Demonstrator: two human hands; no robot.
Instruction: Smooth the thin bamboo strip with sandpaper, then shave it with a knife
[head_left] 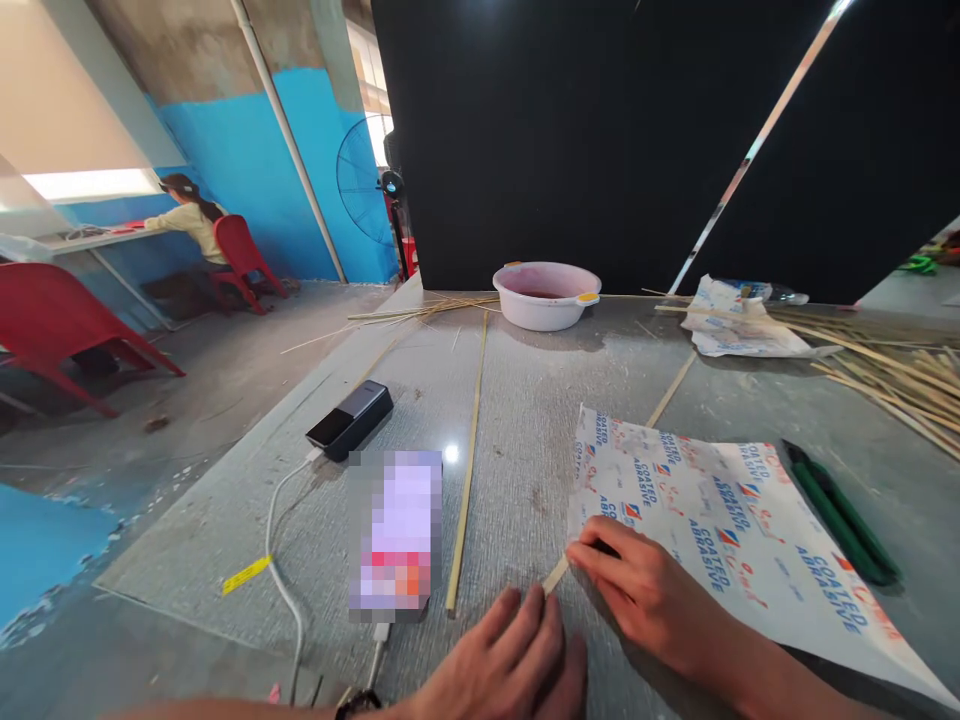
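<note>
A thin pale bamboo strip (555, 576) slants across the table, apparently passing under a sheet of sandpaper (675, 500) that lies backing side up, printed "COATED ABRASIVE". My right hand (637, 580) is closed in a pinch on the strip at the sheet's left edge. Just below it, my left hand (517, 650) presses its bent fingers together over the strip's near end; its fingertips are partly hidden. Left of my hands, another bamboo strip (469, 470) lies lengthwise on the table. Beyond the sheet's right edge rests a green and black utility knife (840, 515).
A phone (401, 530) and a black power bank (350, 420) with white cables lie at left. A white basin (546, 297) stands at the back. Bamboo strips (900, 375) and crumpled paper (731, 315) lie far right. A person (196, 225) sits at another table.
</note>
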